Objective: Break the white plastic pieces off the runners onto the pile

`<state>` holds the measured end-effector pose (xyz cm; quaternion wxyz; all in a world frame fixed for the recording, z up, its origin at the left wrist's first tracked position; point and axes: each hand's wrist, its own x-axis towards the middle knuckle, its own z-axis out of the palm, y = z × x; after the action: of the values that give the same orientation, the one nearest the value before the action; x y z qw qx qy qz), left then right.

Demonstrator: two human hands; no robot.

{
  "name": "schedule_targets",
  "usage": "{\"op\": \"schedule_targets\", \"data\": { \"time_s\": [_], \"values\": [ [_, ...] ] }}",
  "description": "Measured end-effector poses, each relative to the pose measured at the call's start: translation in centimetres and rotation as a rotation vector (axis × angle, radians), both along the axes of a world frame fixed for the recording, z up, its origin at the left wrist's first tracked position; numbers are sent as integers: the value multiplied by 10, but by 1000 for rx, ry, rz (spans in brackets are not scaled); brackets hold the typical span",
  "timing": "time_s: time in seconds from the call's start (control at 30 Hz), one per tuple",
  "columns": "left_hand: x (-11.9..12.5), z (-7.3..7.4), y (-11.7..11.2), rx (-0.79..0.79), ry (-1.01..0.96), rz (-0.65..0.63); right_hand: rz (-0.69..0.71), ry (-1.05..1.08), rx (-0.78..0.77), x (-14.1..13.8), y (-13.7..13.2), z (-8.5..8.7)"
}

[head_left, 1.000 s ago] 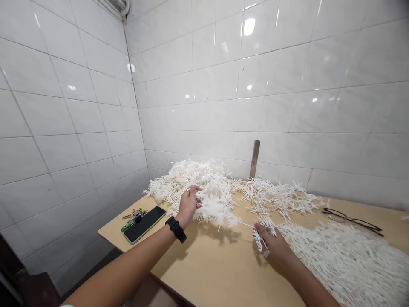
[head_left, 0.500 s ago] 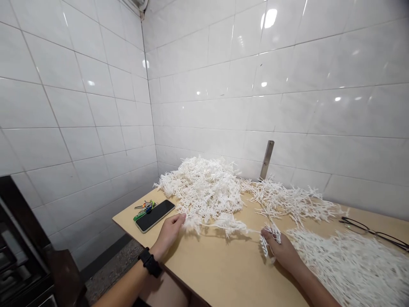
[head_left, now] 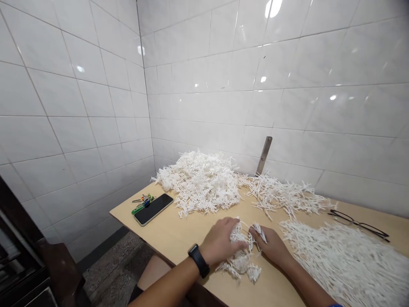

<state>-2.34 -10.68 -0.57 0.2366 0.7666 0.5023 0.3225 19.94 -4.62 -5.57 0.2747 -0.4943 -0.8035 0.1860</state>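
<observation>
Near the front of the table, my left hand (head_left: 222,241), with a black watch on the wrist, curls its thumb and fingers round a clump of thin white branching strands (head_left: 241,258). Part of that clump hangs or lies below the hand on the tabletop. Just to the right, my right hand (head_left: 266,243) is closed on the same white strands, and a small tuft sticks up out of its fingers. A thin strand runs between both hands. What the strands are made of, I cannot tell for certain; they look like plastic.
A tall heap of white branching strands (head_left: 207,183) stands at the back, with a looser pile (head_left: 284,194) beside it. Straighter white pieces (head_left: 348,264) spread at the right, near eyeglasses (head_left: 359,224). At left lie a phone (head_left: 154,209) and keys (head_left: 145,199). A metal bracket (head_left: 264,155) rises by the wall.
My left hand has moved right from beside the heap to close by my right hand. The strands stretched between the hands are now gathered in a clump. My right hand has shifted slightly left.
</observation>
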Motion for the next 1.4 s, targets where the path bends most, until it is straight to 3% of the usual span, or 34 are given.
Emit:
{"op": "schedule_targets", "data": {
  "time_s": [0.07,0.17,0.33,0.43,0.6,0.7,0.9,1.07,1.17,1.27,1.4],
  "values": [
    [9,-9,6,-55,95,10,-31,-45,25,1,1,-2],
    [-2,-13,1,-99,66,18,-90,-111,58,2,3,-4],
    [-44,-14,-28,-278,-262,-38,-92,-189,69,-2,2,-2],
    [-55,-22,-38,-350,-410,-22,-65,-208,63,-5,-1,-1],
    [-54,-33,-34,-369,-677,112,-98,-223,61,-5,-2,1],
    [-57,-32,-31,-277,-748,231,-160,-211,67,-4,-1,1],
    [-75,-20,-38,-100,-493,367,-273,-128,75,1,2,0],
    [-90,-2,-46,-145,-195,249,-347,-19,75,4,3,1],
    [-98,-1,-44,-138,-183,249,-341,53,71,4,1,3],
    [-102,-10,-37,-226,-368,280,-299,136,53,6,-3,6],
    [-99,-24,-34,-360,-812,393,-231,258,0,12,-5,9]
  ]
}}
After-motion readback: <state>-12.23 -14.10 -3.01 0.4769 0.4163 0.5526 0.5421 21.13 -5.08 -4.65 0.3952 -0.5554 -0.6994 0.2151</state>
